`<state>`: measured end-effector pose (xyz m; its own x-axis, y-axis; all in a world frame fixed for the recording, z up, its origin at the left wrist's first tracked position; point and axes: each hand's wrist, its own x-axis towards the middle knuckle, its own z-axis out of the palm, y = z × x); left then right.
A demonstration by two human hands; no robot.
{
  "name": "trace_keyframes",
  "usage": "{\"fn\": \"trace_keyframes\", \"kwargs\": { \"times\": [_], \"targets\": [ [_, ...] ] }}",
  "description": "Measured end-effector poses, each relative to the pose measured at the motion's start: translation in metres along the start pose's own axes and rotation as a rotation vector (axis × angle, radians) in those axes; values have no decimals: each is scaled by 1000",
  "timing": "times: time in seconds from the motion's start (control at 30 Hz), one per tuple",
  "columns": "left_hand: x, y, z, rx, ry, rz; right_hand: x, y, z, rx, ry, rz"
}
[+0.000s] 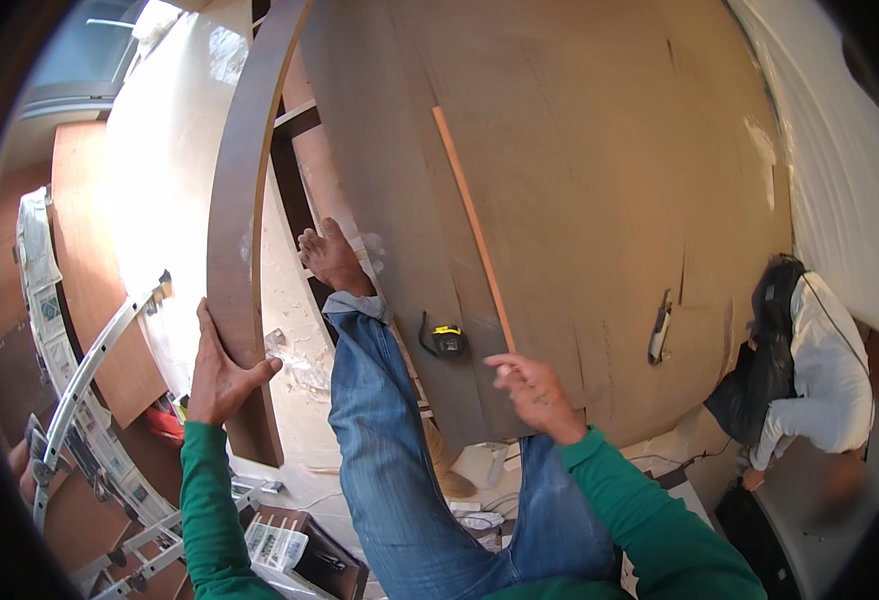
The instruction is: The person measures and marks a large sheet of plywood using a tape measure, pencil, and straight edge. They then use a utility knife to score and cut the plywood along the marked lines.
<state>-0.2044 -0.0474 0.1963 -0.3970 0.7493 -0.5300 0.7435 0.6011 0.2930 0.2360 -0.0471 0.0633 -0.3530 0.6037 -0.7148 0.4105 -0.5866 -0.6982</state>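
My left hand (225, 375) is closed around a long brown wooden board (236, 215), thumb over its right edge and fingers along its left face. The board stands on edge, running away from me. My right hand (538, 395) hovers over the large brown panel (610, 200), fingers partly bent and apart, with nothing visible in them. Just beyond its fingertips lies the near end of a thin orange-brown wooden strip (475, 230). A black and yellow tape measure (447, 340) rests on the panel to the left of that hand. Further right lies a utility knife (659, 332).
My bare foot (336, 262) is beside the panel's left edge, near a dark frame (288, 175). A metal ladder (90, 385) stands at the left. Another person (825, 360) bends down at the right. An open box (310, 555) and cables lie below.
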Motion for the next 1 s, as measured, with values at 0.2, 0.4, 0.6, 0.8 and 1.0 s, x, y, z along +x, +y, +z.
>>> {"fn": "trace_keyframes", "kwargs": {
  "times": [0.2,0.4,0.6,0.8,1.0],
  "targets": [
    [-32,151,33,-92,-71,78,-78,-88,24,475,-195,-122],
    [-37,248,155,34,10,-100,-85,-60,2,110,197,-169],
    [35,248,187,-65,243,-155,-83,7,-58,153,231,-56],
    [198,229,161,-452,213,-144,-133,72,-52,354,183,43],
    [221,260,235,-267,239,-301,-153,138,-37,306,379,152]
  ]
}}
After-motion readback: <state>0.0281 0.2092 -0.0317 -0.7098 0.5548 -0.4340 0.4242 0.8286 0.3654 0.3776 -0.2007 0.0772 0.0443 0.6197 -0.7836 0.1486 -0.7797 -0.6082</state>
